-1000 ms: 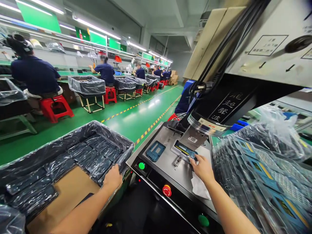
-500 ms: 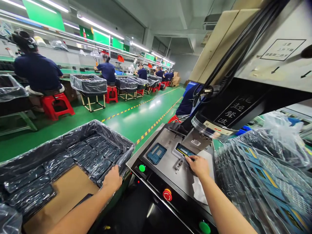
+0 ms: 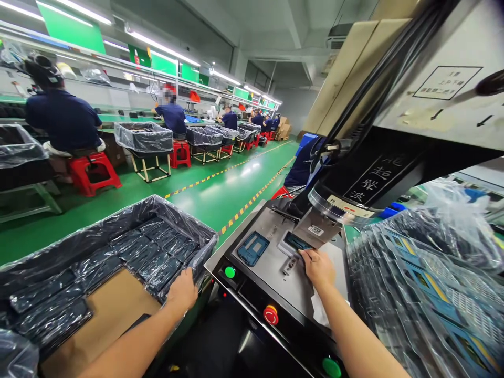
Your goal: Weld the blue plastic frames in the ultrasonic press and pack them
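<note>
My right hand [image 3: 319,266] is closed, thumb and fingers pinched at the near right end of a dark blue plastic phone frame [image 3: 296,241]. That frame lies in a pale fixture [image 3: 282,245] on the machine's metal plate, just under the welding horn [image 3: 314,223]; its far part is hidden by the horn. Another blue phone frame [image 3: 253,248] lies on the plate to the left, touched by neither hand. My left hand [image 3: 182,290] is curled over the near right rim of a plastic-lined bin [image 3: 205,237]. Its fingertips are hidden.
Dark bagged pieces [image 3: 145,252] and a cardboard sheet [image 3: 118,299] fill the bin. Green buttons [image 3: 230,272] and a red stop button [image 3: 270,315] line the machine's front. Clear trays [image 3: 425,283] of blue frames stand on the right. Co-workers [image 3: 65,113] sit along a far bench.
My right fingers have shifted slightly at the frame's end. The yellow strip along that frame's near edge no longer shows. My left hand stays on the bin's rim.
</note>
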Tool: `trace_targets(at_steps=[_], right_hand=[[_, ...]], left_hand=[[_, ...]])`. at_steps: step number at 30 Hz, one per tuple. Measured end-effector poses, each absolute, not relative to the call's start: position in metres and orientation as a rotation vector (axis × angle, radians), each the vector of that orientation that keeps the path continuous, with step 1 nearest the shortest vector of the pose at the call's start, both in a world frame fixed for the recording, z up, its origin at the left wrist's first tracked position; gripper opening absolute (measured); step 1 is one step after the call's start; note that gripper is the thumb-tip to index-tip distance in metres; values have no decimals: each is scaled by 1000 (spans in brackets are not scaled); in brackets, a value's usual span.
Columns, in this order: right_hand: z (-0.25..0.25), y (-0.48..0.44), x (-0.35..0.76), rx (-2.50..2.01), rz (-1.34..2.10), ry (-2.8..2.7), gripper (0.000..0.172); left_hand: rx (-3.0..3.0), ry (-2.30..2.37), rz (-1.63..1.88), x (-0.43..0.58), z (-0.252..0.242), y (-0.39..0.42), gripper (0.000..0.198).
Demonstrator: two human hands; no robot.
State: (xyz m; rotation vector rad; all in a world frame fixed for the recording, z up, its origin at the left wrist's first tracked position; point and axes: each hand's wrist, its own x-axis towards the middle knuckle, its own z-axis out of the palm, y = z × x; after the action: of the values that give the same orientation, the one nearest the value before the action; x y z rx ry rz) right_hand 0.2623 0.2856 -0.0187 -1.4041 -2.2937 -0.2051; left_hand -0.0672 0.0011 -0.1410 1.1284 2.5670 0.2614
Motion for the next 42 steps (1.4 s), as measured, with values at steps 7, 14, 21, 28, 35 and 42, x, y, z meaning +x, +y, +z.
trace_targets(at_steps=[7, 14, 21, 28, 35, 42], right_hand=[[-10, 228, 265, -1034, -170, -2269, 49], [-6, 91, 276, -925, 298, -2178, 31], [-53, 15, 292, -1236, 1212, -1996, 47], [-93, 6, 291, -1342, 1695, -1775, 53], [-89, 8, 291, -1377, 1394, -1961, 36], [-73, 4, 288, -1317, 1307, -2139, 28]], left_hand=[[1156, 2585, 255, -69, -146, 1, 50], [1176, 2618, 317, -72, -143, -3, 53], [1404, 1998, 1082, 0, -139, -27, 47], [1482, 1342, 814, 81, -83, -34, 57], [1126, 1393, 747, 88, -85, -26, 32], [1027, 1327, 767, 80, -92, -31, 37]])
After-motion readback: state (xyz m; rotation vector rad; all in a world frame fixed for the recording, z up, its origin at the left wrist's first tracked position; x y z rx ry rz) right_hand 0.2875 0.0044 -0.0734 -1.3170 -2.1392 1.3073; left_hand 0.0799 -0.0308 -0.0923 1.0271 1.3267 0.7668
